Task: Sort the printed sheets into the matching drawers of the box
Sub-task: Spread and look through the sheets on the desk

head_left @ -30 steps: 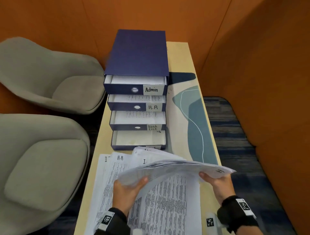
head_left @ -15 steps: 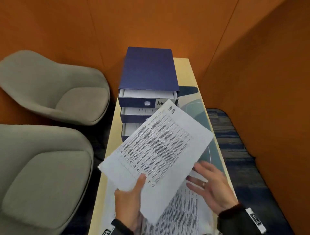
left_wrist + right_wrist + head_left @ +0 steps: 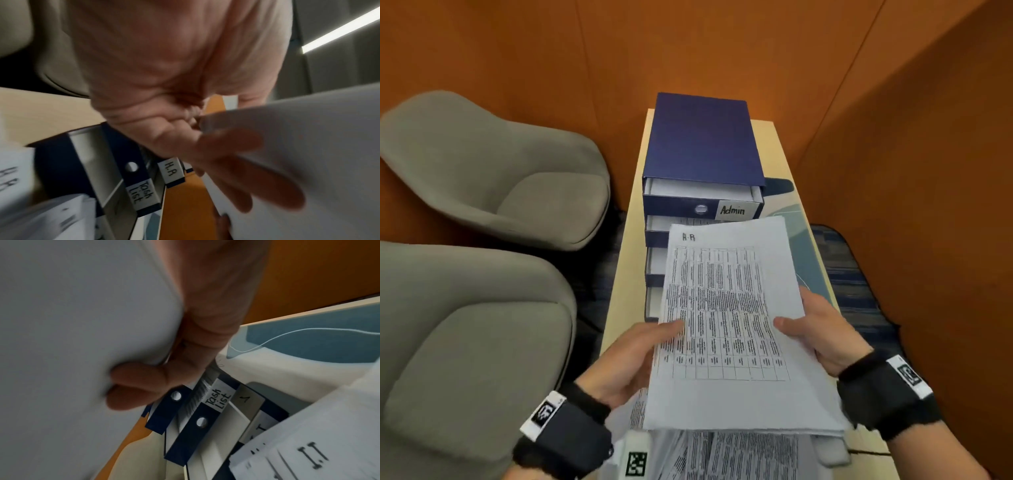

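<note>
A thin stack of printed sheets [image 3: 726, 318], its top page marked "H.R", is held flat above the table. My left hand [image 3: 640, 353] pinches its left edge with the thumb on top. My right hand [image 3: 815, 329] grips its right edge the same way. Behind the stack stands the dark blue drawer box [image 3: 702, 140] with its drawers pulled out. The top drawer [image 3: 702, 205] reads "Admin". The left wrist view shows the "H.R" label [image 3: 171, 169] and the "Task List" label [image 3: 141, 193]. More printed sheets [image 3: 722, 455] lie under the stack.
The narrow pale table [image 3: 625, 274] carries a teal patterned mat [image 3: 810, 274] right of the box. Two grey armchairs [image 3: 493, 174] [image 3: 462, 342] stand at the left. Orange walls close in behind and at the right.
The sheets have gone from tilted in the left hand alone to square and level. My right hand, open half a second ago, now grips their right edge.
</note>
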`<action>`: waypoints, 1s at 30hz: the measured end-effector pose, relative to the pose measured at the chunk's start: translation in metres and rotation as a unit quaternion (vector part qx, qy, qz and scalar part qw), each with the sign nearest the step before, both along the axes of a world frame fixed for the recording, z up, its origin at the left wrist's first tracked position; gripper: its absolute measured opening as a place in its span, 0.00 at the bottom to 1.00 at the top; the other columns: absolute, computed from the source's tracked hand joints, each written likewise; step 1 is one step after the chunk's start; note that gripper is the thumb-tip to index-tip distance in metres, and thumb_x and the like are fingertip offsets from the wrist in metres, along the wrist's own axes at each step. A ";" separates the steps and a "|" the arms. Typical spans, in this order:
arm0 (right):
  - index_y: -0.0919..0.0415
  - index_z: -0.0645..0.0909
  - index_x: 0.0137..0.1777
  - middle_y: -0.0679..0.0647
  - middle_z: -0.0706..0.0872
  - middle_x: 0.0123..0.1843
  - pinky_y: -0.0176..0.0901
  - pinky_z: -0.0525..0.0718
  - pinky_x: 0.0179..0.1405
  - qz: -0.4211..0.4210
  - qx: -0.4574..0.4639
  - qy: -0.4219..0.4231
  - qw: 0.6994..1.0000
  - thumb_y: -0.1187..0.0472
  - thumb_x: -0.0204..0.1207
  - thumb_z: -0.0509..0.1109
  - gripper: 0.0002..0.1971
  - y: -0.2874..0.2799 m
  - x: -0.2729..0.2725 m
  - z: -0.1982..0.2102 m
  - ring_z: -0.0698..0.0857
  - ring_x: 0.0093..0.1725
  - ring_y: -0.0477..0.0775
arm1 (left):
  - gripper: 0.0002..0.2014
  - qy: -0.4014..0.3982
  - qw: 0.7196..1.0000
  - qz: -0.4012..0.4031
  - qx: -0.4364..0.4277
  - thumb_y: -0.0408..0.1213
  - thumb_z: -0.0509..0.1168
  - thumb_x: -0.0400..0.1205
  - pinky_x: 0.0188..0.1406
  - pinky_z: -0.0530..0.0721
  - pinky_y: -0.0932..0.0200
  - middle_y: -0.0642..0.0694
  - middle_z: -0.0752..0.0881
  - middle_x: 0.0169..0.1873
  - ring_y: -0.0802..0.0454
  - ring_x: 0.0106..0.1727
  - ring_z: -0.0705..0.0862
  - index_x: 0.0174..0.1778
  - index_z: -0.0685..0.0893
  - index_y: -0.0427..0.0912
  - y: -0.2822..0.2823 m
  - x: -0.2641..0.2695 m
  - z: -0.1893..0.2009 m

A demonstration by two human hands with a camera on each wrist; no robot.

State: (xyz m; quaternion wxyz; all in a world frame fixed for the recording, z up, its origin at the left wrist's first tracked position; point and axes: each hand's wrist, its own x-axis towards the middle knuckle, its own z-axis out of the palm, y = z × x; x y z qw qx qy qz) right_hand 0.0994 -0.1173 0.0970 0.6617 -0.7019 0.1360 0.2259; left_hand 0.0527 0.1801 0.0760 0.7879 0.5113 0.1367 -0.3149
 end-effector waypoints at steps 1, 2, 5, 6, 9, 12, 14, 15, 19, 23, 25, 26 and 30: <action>0.61 0.78 0.73 0.60 0.92 0.63 0.64 0.90 0.59 0.011 -0.011 0.006 1.000 0.81 0.80 0.68 0.24 0.005 0.009 0.005 0.92 0.61 0.66 | 0.16 -0.006 1.000 -0.002 0.011 0.39 0.67 0.88 0.53 0.91 0.51 0.30 0.90 0.62 0.38 0.56 0.92 0.65 0.89 0.31 -0.002 0.007 0.006; 0.63 0.78 0.72 0.60 0.93 0.61 0.60 0.92 0.54 0.014 -0.023 0.009 1.000 0.79 0.80 0.70 0.23 0.009 0.017 0.010 0.93 0.58 0.66 | 0.14 -0.010 1.000 0.001 0.021 0.32 0.65 0.88 0.49 0.92 0.54 0.32 0.92 0.59 0.40 0.55 0.94 0.64 0.88 0.29 -0.003 0.014 0.013; 0.68 0.83 0.69 0.64 0.94 0.57 0.56 0.93 0.49 -0.005 -0.034 0.027 0.999 0.74 0.80 0.72 0.18 0.017 0.036 0.020 0.93 0.54 0.68 | 0.12 0.001 0.999 0.025 0.041 0.27 0.63 0.88 0.47 0.93 0.53 0.33 0.93 0.56 0.40 0.52 0.94 0.63 0.88 0.28 -0.002 0.033 0.024; 0.69 0.84 0.68 0.66 0.93 0.57 0.59 0.92 0.52 -0.011 -0.024 0.040 0.999 0.74 0.81 0.71 0.16 0.019 0.038 0.022 0.93 0.55 0.70 | 0.12 0.012 0.998 0.033 0.044 0.27 0.63 0.88 0.44 0.93 0.53 0.33 0.93 0.55 0.40 0.51 0.95 0.62 0.88 0.27 -0.001 0.039 0.029; 0.72 0.84 0.67 0.69 0.92 0.59 0.69 0.88 0.63 -0.015 -0.002 0.062 0.998 0.75 0.82 0.68 0.15 0.022 0.038 0.025 0.92 0.58 0.74 | 0.11 0.026 0.998 0.033 0.053 0.25 0.63 0.87 0.41 0.93 0.53 0.32 0.93 0.53 0.40 0.48 0.95 0.58 0.89 0.27 0.001 0.053 0.037; 0.71 0.84 0.68 0.70 0.91 0.61 0.70 0.87 0.64 -0.021 0.021 0.067 0.997 0.75 0.82 0.67 0.15 0.018 0.034 0.027 0.90 0.60 0.75 | 0.10 0.024 0.999 0.019 0.045 0.26 0.63 0.88 0.46 0.94 0.50 0.31 0.93 0.54 0.38 0.49 0.95 0.56 0.90 0.27 0.003 0.053 0.047; 0.70 0.83 0.69 0.70 0.91 0.62 0.67 0.89 0.60 -0.024 0.033 0.065 0.997 0.74 0.83 0.67 0.16 0.018 0.034 0.032 0.90 0.61 0.75 | 0.11 0.015 0.999 0.017 0.039 0.27 0.63 0.88 0.48 0.94 0.50 0.31 0.93 0.54 0.38 0.50 0.95 0.57 0.90 0.28 0.005 0.054 0.055; 0.70 0.83 0.69 0.70 0.91 0.63 0.67 0.89 0.61 -0.029 0.038 0.061 0.997 0.74 0.83 0.67 0.16 0.018 0.035 0.034 0.90 0.61 0.75 | 0.11 0.011 0.999 0.023 0.032 0.27 0.63 0.88 0.45 0.94 0.50 0.32 0.93 0.53 0.39 0.49 0.95 0.57 0.90 0.28 0.005 0.056 0.060; 0.71 0.83 0.70 0.70 0.90 0.64 0.62 0.89 0.58 -0.052 0.074 0.069 0.993 0.73 0.83 0.65 0.17 0.023 0.046 0.039 0.89 0.63 0.74 | 0.11 0.034 0.998 0.050 0.012 0.28 0.62 0.89 0.32 0.92 0.53 0.31 0.93 0.51 0.40 0.43 0.95 0.61 0.87 0.27 0.004 0.067 0.075; 0.75 0.82 0.70 0.70 0.90 0.64 0.58 0.87 0.62 -0.074 0.100 0.104 0.987 0.72 0.82 0.67 0.18 0.030 0.054 0.038 0.90 0.63 0.72 | 0.15 0.103 0.989 0.105 -0.035 0.28 0.60 0.90 0.15 0.84 0.63 0.30 0.91 0.54 0.44 0.31 0.94 0.70 0.81 0.25 0.002 0.078 0.080; 0.75 0.83 0.68 0.70 0.91 0.62 0.56 0.89 0.59 -0.079 0.105 0.106 0.986 0.71 0.82 0.68 0.17 0.031 0.058 0.043 0.91 0.60 0.70 | 0.15 0.115 0.986 0.112 -0.044 0.28 0.58 0.91 0.07 0.75 0.67 0.31 0.90 0.51 0.47 0.20 0.89 0.72 0.80 0.26 0.003 0.082 0.081; 0.74 0.83 0.69 0.69 0.90 0.63 0.57 0.88 0.63 -0.079 0.107 0.104 0.986 0.69 0.81 0.69 0.17 0.030 0.060 0.044 0.91 0.62 0.70 | 0.16 0.120 0.985 0.113 -0.045 0.29 0.58 0.91 0.05 0.73 0.67 0.32 0.90 0.49 0.48 0.18 0.88 0.72 0.79 0.27 0.004 0.084 0.081; 0.75 0.79 0.74 0.70 0.87 0.70 0.61 0.80 0.77 -0.094 0.173 0.096 0.976 0.68 0.80 0.70 0.23 0.031 0.066 0.047 0.87 0.69 0.70 | 0.12 0.124 0.985 0.120 -0.019 0.31 0.60 0.91 0.06 0.73 0.68 0.37 0.90 0.31 0.53 0.14 0.84 0.68 0.80 0.32 0.005 0.106 0.075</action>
